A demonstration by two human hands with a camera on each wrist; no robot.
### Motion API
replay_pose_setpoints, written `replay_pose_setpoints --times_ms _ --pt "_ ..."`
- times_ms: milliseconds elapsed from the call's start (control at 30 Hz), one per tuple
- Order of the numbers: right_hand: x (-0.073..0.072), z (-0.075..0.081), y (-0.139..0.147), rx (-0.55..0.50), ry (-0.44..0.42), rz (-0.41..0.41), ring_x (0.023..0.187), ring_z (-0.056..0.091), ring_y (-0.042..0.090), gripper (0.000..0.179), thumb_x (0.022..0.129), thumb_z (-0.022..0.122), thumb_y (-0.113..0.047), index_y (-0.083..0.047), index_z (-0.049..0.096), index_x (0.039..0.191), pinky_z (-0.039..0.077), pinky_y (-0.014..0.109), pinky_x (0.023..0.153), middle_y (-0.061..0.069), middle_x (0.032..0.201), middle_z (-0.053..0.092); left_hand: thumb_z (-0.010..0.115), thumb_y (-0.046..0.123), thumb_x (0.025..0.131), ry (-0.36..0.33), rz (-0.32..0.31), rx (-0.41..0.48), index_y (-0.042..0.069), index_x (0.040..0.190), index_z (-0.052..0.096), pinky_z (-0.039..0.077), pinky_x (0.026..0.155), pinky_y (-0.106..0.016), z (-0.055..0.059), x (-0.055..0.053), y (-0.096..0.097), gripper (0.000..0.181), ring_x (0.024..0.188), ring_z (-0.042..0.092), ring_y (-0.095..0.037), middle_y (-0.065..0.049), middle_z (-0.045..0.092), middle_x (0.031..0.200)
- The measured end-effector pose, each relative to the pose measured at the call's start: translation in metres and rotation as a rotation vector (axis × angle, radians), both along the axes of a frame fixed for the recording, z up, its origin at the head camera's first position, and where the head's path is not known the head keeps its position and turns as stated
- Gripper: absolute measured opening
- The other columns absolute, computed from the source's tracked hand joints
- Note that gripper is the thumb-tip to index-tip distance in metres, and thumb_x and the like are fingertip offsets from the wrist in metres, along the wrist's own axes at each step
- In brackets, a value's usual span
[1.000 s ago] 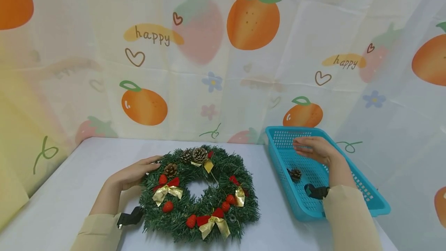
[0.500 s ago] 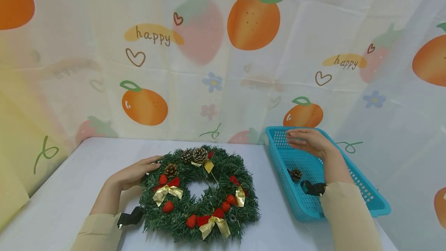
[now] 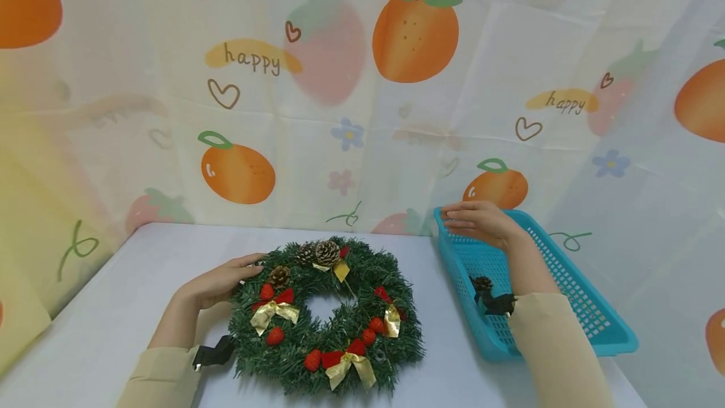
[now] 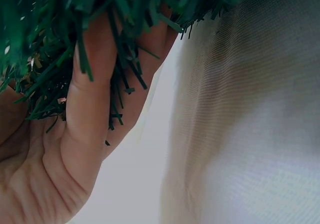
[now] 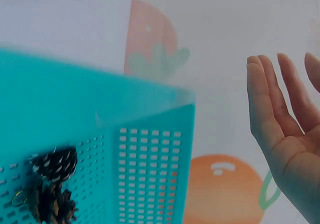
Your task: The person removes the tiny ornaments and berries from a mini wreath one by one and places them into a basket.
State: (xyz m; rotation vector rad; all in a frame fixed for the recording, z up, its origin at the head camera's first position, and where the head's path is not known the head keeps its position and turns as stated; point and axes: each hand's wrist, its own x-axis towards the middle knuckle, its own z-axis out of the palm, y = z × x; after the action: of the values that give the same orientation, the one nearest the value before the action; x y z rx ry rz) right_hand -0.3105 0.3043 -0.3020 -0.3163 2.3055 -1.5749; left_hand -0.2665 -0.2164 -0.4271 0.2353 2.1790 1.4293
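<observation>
A green Christmas wreath (image 3: 396, 288) with gold bows, red berries and pine cones lies flat on the table. At its left edge my left hand (image 3: 218, 281) grips the greenery; in the left wrist view the fingers (image 4: 90, 104) run in among the green strands, their tips hidden. My right hand (image 3: 481, 222) hovers over the far left corner of a blue plastic basket (image 3: 461, 291), fingers straight, nothing in it. Dark pine cones (image 3: 483, 283) lie inside the basket, partly hidden by the wrist in the head view; the right wrist view shows them (image 5: 55, 201) against the mesh.
The white table (image 3: 192, 250) bears both wreath and basket. Behind it hangs a cloth (image 3: 317, 169) printed with oranges, strawberries and lettering. A black camera mount (image 3: 214, 351) on the left wrist sits close beside the wreath.
My right hand has moved left over the basket toward its far left corner, still with straight fingers. My left hand and the wreath stay in place; the head view shifts slightly.
</observation>
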Motion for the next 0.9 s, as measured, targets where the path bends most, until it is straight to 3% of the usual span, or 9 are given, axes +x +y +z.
replay_pose_setpoints --times_ms 100,267,433,500,667,900 --pt "-0.001 0.001 -0.010 0.005 0.000 0.016 0.122 0.064 0.013 0.051 0.103 0.052 -0.018 0.006 0.040 0.147 0.053 0.027 0.103 0.026 0.155 0.038 0.045 0.044 0.104 0.001 0.003 0.005 0.011 0.160 0.010 0.009 0.109 -0.081 -0.001 -0.001 0.000 0.074 0.146 -0.009 -0.059 -0.029 -0.006 0.164" --pt "-0.003 0.002 -0.028 -0.011 0.000 0.064 0.135 0.055 0.028 0.051 0.102 0.054 -0.017 0.006 0.042 0.146 0.050 0.035 0.108 0.024 0.154 0.040 0.045 0.044 0.104 -0.005 0.011 0.001 0.011 0.160 0.010 0.009 0.110 -0.080 -0.001 -0.001 0.000 0.074 0.147 -0.010 -0.058 -0.028 -0.006 0.164" --pt "-0.006 0.001 -0.047 -0.033 -0.001 0.147 0.131 0.058 0.024 0.050 0.103 0.053 -0.016 0.006 0.042 0.146 0.046 0.042 0.113 0.023 0.154 0.042 0.045 0.045 0.104 -0.003 0.017 -0.002 0.011 0.161 0.009 0.010 0.110 -0.080 0.002 0.001 -0.002 0.075 0.146 -0.009 -0.059 -0.028 -0.006 0.164" --pt "-0.007 0.000 -0.055 -0.046 -0.010 0.169 0.133 0.056 0.028 0.048 0.103 0.052 -0.014 0.006 0.043 0.145 0.045 0.043 0.114 0.023 0.154 0.041 0.044 0.044 0.104 0.002 0.014 -0.004 0.011 0.160 0.009 0.011 0.110 -0.080 0.002 0.001 -0.002 0.075 0.146 -0.008 -0.059 -0.029 -0.005 0.164" --pt "-0.008 0.001 -0.073 -0.071 -0.041 0.175 0.140 0.047 0.040 0.045 0.103 0.052 -0.013 0.004 0.046 0.144 0.045 0.045 0.113 0.023 0.154 0.043 0.045 0.044 0.104 0.002 0.015 0.003 0.011 0.160 0.010 0.013 0.111 -0.079 0.000 0.001 0.001 0.074 0.147 -0.005 -0.058 -0.029 -0.004 0.164" --pt "-0.012 0.002 -0.098 -0.092 -0.071 0.202 0.139 0.047 0.041 0.044 0.103 0.050 -0.010 0.004 0.046 0.144 0.044 0.046 0.114 0.027 0.152 0.043 0.044 0.042 0.105 -0.001 0.014 0.006 0.011 0.160 0.011 0.013 0.111 -0.079 -0.001 0.000 0.002 0.072 0.147 -0.006 -0.058 -0.029 -0.004 0.164"
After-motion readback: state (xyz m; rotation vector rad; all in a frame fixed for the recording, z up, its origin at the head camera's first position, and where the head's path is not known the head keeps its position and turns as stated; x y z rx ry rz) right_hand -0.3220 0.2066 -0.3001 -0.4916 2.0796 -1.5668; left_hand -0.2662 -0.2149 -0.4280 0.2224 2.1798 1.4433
